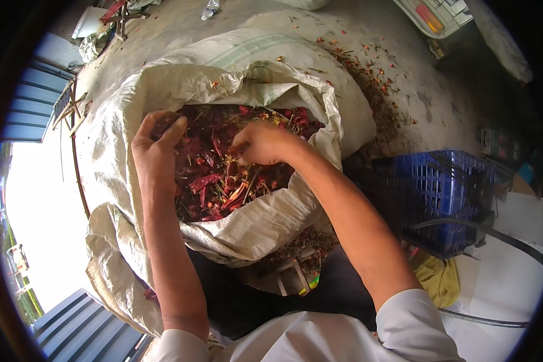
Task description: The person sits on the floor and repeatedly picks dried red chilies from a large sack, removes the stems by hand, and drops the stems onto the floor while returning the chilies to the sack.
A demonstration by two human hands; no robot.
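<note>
A white woven plastic sack (253, 231) with a rolled-down mouth stands before me, holding dried red chili peppers (206, 182) mixed with stems and yellowish bits. At the left side of its mouth, my left hand (158, 133) has its fingers and thumb curled around dark red dried peppers (166, 123). Over the middle of the peppers is my right hand (264, 144), slightly blurred, with its fingertips pinched on a small reddish-brown piece, probably dried pepper. My right fingers partly hide the contents beneath them.
Another full woven sack (357, 104) lies behind the open one. Loose stems and pepper bits (380, 86) litter the concrete floor. At the right is a blue plastic crate (427, 181) with a black hose (488, 231) beside it. A plastic bottle (210, 9) lies at the top.
</note>
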